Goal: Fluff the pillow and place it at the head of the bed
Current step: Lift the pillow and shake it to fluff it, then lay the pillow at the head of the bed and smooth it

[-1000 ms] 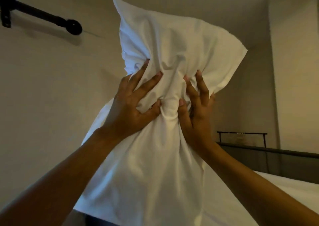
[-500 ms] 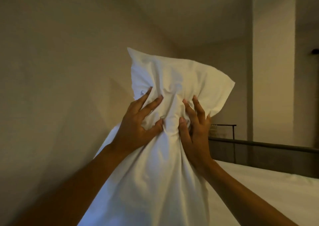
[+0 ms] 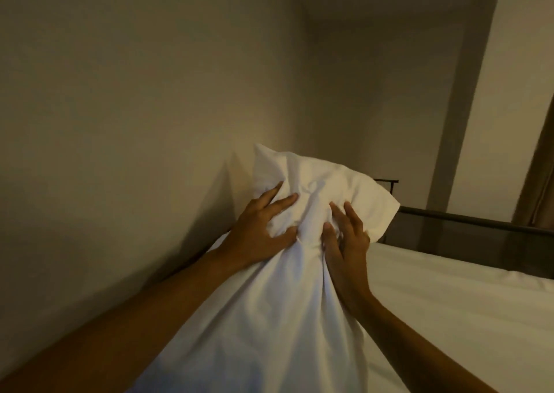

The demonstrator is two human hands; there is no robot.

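A white pillow in a creased case is held up in front of me, close to the wall on the left. My left hand grips its fabric on the left, fingers dug in. Beside it, my right hand clutches a fold on the right, thumbs almost touching. The case bunches between the two hands and hangs down toward me. The white mattress of the bed lies below and to the right.
A beige wall runs along the left side of the bed. A dark metal bed frame rail crosses behind the mattress at right, with a curtain at the far right edge.
The pillow and both hands have come down from high in front of the ceiling toward the bed. My view has tilted down, and more mattress shows. The grip is unchanged.
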